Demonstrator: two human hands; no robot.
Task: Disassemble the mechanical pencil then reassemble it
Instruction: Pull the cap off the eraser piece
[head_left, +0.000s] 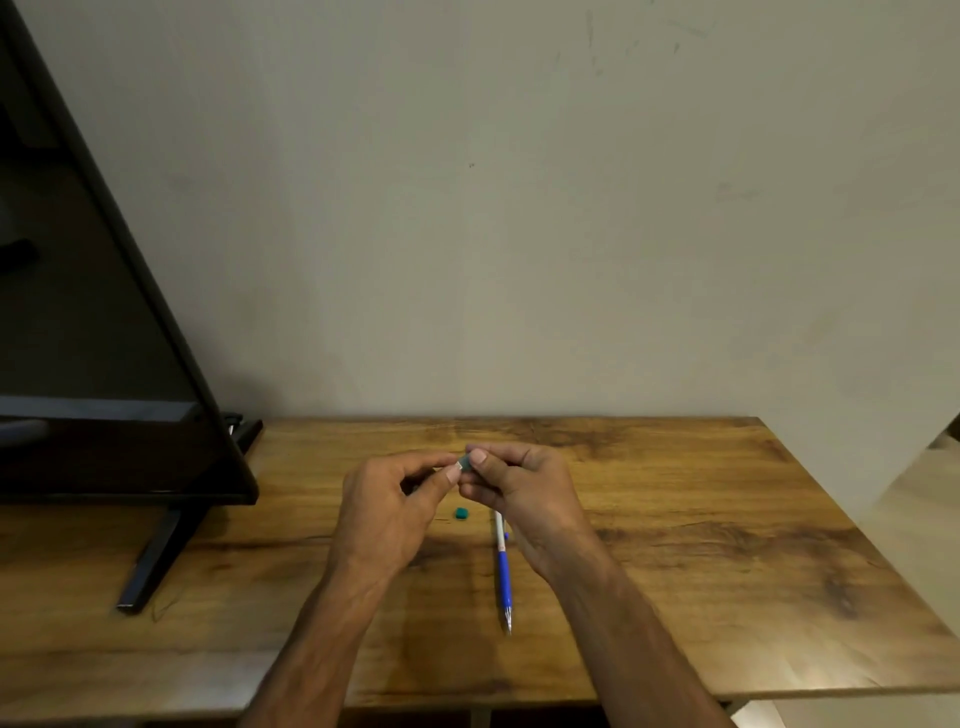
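The mechanical pencil body (502, 566), white with a blue grip and a metal tip pointing toward me, lies on the wooden table (675, 545). A small teal cap (461, 513) rests on the table just left of the pencil's far end. Above them, my left hand (395, 509) and my right hand (524, 493) meet fingertip to fingertip, both pinching a tiny pale-teal part (465, 461) between thumbs and forefingers. Most of that part is hidden by the fingers.
A black monitor (93, 312) on a black stand (156, 561) fills the left side and overhangs the table's left part. A plain wall rises behind the table. The table's right edge drops off near the right of the view.
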